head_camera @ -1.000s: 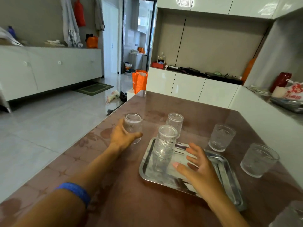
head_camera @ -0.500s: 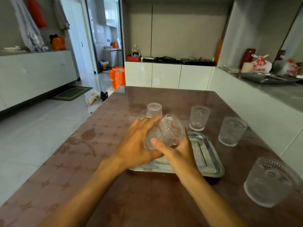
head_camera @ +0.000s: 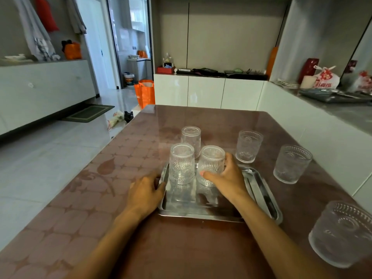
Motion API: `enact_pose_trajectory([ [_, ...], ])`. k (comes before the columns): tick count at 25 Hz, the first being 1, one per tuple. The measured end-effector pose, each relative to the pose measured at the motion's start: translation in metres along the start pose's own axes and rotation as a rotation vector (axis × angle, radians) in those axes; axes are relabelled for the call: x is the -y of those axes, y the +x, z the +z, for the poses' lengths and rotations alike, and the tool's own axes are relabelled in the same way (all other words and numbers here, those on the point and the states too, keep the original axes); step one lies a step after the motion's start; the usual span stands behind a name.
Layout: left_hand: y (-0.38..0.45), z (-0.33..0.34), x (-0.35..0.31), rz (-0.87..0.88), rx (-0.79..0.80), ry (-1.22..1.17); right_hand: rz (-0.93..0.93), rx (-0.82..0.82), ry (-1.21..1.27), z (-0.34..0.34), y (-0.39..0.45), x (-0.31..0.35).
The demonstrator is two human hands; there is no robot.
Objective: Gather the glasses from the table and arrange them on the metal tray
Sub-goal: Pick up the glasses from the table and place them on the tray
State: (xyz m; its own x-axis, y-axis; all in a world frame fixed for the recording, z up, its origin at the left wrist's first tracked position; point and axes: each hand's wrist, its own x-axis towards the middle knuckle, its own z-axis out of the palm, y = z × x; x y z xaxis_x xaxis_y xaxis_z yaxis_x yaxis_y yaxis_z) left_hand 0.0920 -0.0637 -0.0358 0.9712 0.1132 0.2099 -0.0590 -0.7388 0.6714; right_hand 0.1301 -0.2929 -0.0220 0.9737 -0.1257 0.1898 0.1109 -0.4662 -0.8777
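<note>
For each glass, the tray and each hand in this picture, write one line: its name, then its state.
Left tray glass: upside down on the tray, free.
Right tray glass: upside down on the tray, gripped.
Far glass: upside down, behind the tray.
Three glasses at right: upright on the table.
Metal tray: flat on the table.
Left hand: at the tray's left edge.
Right hand: gripping the right tray glass.

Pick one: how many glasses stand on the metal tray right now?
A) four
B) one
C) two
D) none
C: two ribbed glasses stand on the metal tray, the left glass free and the right glass wrapped by the right hand; the left hand rests at the tray's left edge, and the other glasses sit on the table.
</note>
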Motion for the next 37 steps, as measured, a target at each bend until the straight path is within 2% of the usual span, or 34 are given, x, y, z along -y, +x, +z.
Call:
enact_pose_trajectory([
  [7, 0.000, 0.002, 0.003, 0.098, -0.009, 0.110, 0.012, 0.028, -0.106, 0.005, 0.003, -0.002],
  [11, -0.006, -0.003, -0.002, 0.093, -0.012, 0.015, 0.066, 0.134, -0.073, -0.008, -0.012, 0.002],
  [13, -0.006, -0.005, -0.001, 0.075, 0.031, -0.049, 0.108, 0.109, -0.032, -0.024, -0.032, 0.007],
  [15, -0.003, -0.004, 0.002, 0.065, 0.085, -0.062, 0.014, -0.062, -0.006, -0.044, -0.065, 0.007],
  [17, -0.001, -0.001, 0.007, 0.077, 0.057, -0.017, -0.143, -0.309, -0.078, -0.065, -0.102, 0.002],
  [20, -0.001, 0.004, 0.009, 0.072, 0.030, 0.037, -0.272, -0.706, -0.390, -0.104, -0.144, -0.007],
  [22, -0.002, 0.004, 0.008, 0.071, 0.039, 0.062, -0.267, -0.835, -0.576, -0.132, -0.150, -0.017],
  [23, -0.001, 0.004, 0.009, 0.082, 0.036, 0.068, -0.197, -0.827, -0.529, -0.143, -0.150, -0.022],
  [26, -0.002, 0.005, 0.009, 0.098, 0.006, 0.093, 0.160, -0.635, 0.054, -0.155, -0.154, -0.041],
  [27, -0.002, 0.005, 0.010, 0.098, 0.003, 0.093, 0.233, -0.604, 0.137, -0.156, -0.156, -0.047],
  [29, -0.001, 0.005, 0.010, 0.122, 0.000, 0.081, 0.280, -0.585, 0.075, -0.156, -0.156, -0.058],
  [32, 0.001, 0.004, 0.009, 0.150, -0.004, 0.071, 0.247, -0.506, -0.002, -0.161, -0.145, -0.051],
  [37, 0.002, 0.007, 0.013, 0.138, -0.034, 0.074, 0.006, -0.224, -0.163, -0.156, -0.094, 0.000],
])
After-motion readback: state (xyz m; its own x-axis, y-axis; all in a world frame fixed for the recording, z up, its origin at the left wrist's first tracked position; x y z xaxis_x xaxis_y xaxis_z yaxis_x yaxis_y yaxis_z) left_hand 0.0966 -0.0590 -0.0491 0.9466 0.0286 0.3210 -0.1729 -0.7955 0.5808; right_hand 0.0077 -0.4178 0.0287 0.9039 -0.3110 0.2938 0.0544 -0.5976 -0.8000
